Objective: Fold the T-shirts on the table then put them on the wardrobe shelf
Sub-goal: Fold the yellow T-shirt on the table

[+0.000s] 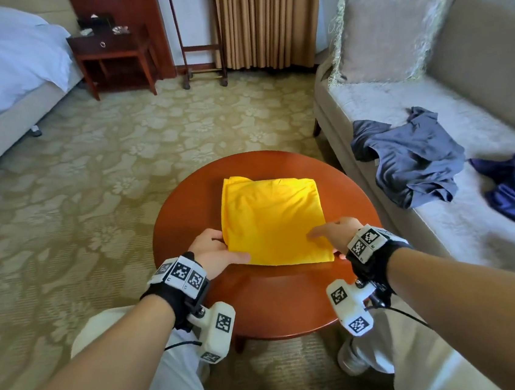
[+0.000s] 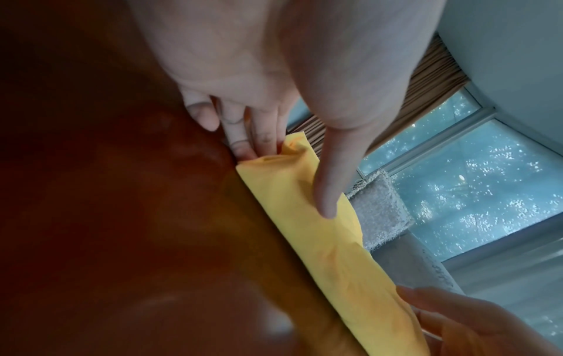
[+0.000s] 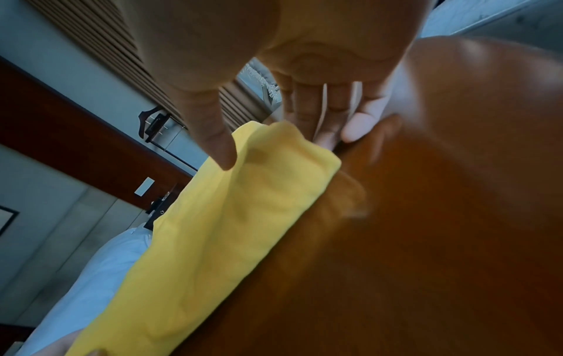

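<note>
Both hands (image 1: pixel 214 251) pinch folded yellow T-shirt's (image 1: pixel 273 221) near corners.

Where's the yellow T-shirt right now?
In the head view the folded yellow T-shirt lies in the middle of the round wooden table, left of the sofa, with the left hand and right hand gripping its near corners.

Head view downward over table (image 1: pixel 270 301); wrist views close along its surface.
</note>
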Tool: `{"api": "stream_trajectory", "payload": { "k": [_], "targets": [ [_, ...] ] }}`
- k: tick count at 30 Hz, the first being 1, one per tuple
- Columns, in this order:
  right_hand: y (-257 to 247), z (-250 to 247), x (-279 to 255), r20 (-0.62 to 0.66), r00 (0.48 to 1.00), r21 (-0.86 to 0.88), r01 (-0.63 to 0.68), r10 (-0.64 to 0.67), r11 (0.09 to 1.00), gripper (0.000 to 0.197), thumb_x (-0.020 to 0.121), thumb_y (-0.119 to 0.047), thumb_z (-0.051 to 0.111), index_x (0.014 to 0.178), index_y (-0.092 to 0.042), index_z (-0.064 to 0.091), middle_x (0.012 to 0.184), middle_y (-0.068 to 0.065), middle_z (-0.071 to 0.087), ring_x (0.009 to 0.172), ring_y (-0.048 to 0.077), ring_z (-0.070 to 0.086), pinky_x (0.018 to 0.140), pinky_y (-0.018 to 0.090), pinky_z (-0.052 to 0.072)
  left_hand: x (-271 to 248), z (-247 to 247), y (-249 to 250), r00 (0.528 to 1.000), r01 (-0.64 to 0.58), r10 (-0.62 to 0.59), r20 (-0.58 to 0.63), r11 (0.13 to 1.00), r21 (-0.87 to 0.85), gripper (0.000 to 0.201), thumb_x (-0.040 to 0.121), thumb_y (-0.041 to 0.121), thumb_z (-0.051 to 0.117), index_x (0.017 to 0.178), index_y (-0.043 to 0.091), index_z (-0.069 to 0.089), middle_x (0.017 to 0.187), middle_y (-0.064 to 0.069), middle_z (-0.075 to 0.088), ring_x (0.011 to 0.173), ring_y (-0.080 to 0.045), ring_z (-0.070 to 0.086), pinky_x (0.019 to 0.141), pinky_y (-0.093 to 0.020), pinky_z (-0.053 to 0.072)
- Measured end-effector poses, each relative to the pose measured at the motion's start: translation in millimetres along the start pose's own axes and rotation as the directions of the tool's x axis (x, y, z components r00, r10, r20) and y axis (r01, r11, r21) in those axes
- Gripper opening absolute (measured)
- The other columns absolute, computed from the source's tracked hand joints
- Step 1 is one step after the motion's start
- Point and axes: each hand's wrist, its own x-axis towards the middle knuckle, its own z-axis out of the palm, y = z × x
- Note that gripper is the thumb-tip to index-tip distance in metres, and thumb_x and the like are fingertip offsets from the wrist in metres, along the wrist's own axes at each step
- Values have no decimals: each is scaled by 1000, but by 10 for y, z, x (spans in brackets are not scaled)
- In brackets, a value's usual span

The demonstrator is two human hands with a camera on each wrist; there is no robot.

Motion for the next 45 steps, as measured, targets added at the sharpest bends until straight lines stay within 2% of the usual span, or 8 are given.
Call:
{"api": "stream_trajectory", "payload": {
  "k": [7,13,22,26,29,32,39,45],
  "targets": [
    [167,83,-144,-43,999,-100,4,-8,995,63,79,-40,76,129,-12,52,95,6,61,90,25,60,81,40,54,-211,21,-60,990,19,-6,-144,996,87,47,82,56,69,111,20,57,104,2,62,100,-19,59,86,-33,49],
    [192,96,-284,-106,994,-221,-47,24,974,52,80,-43,74,116,-9,60,90,8,65,68,20,59,49,27,42,-334,46,-95,975,113,-40,-220,937,331,40,74,61,71,94,30,58,110,-1,62,113,-27,51,97,-42,44],
    [246,97,-428,-67,996,-214,-73,60,974,66,72,-52,77,115,-5,60,80,9,63,66,22,60,49,29,42,-537,149,7,977,166,-120,-178,947,274,56,79,65,66,61,15,47,64,-3,51,65,-20,54,57,-30,42],
    [263,89,-553,-14,997,-294,-75,74,953,60,78,-46,76,118,-6,56,77,8,57,66,21,57,52,31,46,-624,200,57,971,237,-219,-97,938,254,53,75,59,74,82,8,60,67,-7,66,54,-16,63,49,-25,46],
    [288,86,-575,88,993,-295,-49,79,954,36,86,-36,69,101,-5,58,91,10,60,85,23,61,80,32,54,-705,196,55,957,289,-288,-26,951,108,49,74,46,81,84,4,57,63,-7,63,37,-13,55,36,-19,41],
    [335,87,-535,186,979,-131,-59,83,990,27,91,-20,62,72,-14,43,74,3,45,64,15,46,63,24,44,-748,170,53,956,293,-292,23,956,-18,39,75,29,85,82,3,57,74,-10,61,43,-17,55,35,-18,38],
    [336,-75,-564,252,965,254,-141,75,957,32,77,-3,70,102,-6,50,107,23,60,75,35,71,76,37,58,-890,-16,87,948,307,-232,219,851,-426,20,89,11,69,104,4,56,111,-18,61,95,-34,71,86,-41,57],
    [217,-226,-648,176,984,352,-34,-31,935,36,78,-2,75,108,-4,55,116,20,54,85,34,68,72,38,61,-967,-134,139,994,108,-67,92,805,-583,44,85,5,73,120,15,49,112,-20,62,78,-36,73,67,-36,57]
  ]
}}
